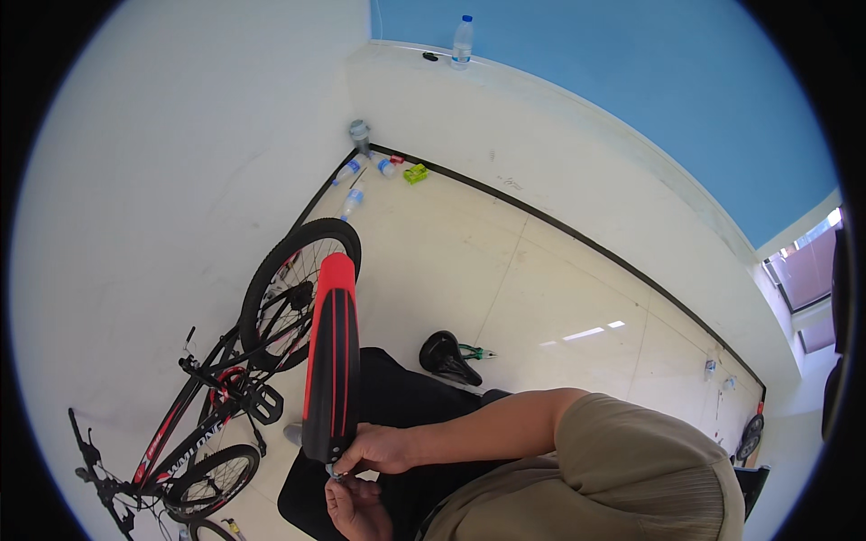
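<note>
A red and black mudguard (332, 356) stands lengthwise up the middle of the view, over my dark-clad legs (390, 388). My right hand (374, 448) is closed round its lower end, at a small metal fitting (333, 468). Just below, my left hand (359, 507) has its fingers bent and pinched at that fitting, on something too small to make out. A black saddle (444, 361) and green-handled pliers (474, 350) lie on the floor right of the mudguard.
A black and red bicycle (194, 406) lies along the left wall. Plastic bottles (352, 203), a grey flask (359, 133) and a green pack (415, 173) are in the corner. Another bottle (462, 41) stands on the ledge (505, 90). Small wheels (750, 433) are at the right wall.
</note>
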`<act>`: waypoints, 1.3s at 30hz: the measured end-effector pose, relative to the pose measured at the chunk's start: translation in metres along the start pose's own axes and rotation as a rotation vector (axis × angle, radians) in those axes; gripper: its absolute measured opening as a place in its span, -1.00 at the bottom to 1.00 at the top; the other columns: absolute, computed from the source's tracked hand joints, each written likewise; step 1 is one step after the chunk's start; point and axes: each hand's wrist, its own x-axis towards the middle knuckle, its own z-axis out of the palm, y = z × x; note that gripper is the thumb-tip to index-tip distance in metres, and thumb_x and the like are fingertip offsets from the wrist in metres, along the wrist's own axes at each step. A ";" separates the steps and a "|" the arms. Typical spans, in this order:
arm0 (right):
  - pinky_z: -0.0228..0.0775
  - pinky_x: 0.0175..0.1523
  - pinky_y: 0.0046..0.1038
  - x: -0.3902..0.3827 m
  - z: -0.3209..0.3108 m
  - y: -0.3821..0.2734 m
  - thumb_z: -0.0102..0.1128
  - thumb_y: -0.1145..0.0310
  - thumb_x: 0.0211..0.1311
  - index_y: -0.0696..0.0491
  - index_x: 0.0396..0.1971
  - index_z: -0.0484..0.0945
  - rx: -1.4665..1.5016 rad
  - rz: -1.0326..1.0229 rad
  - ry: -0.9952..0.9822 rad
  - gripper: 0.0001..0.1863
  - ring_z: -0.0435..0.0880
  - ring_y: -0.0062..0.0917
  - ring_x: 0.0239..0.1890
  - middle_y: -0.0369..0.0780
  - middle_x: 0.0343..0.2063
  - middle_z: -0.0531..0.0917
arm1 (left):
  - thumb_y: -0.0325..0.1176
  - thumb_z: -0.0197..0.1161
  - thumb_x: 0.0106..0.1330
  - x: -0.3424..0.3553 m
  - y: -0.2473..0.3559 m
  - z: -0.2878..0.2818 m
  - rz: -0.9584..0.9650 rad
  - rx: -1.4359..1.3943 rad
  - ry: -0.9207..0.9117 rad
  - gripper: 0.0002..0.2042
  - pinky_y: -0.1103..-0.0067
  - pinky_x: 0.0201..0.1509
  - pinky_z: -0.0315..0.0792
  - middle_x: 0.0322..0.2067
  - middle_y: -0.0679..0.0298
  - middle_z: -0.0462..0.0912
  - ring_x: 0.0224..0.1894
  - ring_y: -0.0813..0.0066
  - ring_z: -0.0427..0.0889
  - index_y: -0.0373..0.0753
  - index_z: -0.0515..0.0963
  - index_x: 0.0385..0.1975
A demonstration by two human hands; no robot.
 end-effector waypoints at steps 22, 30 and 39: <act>0.52 -0.03 -0.39 0.005 -0.008 0.002 0.26 0.63 0.15 0.16 -0.28 0.61 -0.007 0.037 -0.013 -0.87 0.64 -0.48 -0.28 -0.22 -0.37 0.64 | -0.07 0.01 0.51 -0.003 0.002 0.010 -0.041 -0.044 0.007 -0.71 0.59 -0.36 0.29 -0.43 0.39 0.43 -0.47 0.61 0.36 -0.18 0.46 -0.25; 0.51 -0.07 -0.38 0.000 -0.004 -0.003 0.23 0.63 0.16 0.17 -0.29 0.61 -0.001 0.009 -0.030 -0.88 0.63 -0.46 -0.31 -0.21 -0.39 0.64 | -0.02 0.00 0.51 -0.002 0.008 0.013 -0.147 -0.016 0.041 -0.68 0.59 -0.38 0.28 -0.50 0.43 0.40 -0.50 0.61 0.33 -0.16 0.45 -0.28; 0.53 -0.14 -0.40 0.002 -0.010 0.001 0.25 0.62 0.15 0.19 -0.27 0.62 -0.026 0.005 -0.015 -0.86 0.68 -0.46 -0.30 -0.19 -0.34 0.68 | -0.23 0.08 0.50 0.005 -0.001 0.004 -0.005 -0.081 0.072 -0.83 0.56 -0.34 0.37 -0.46 0.37 0.44 -0.46 0.58 0.41 -0.20 0.42 -0.26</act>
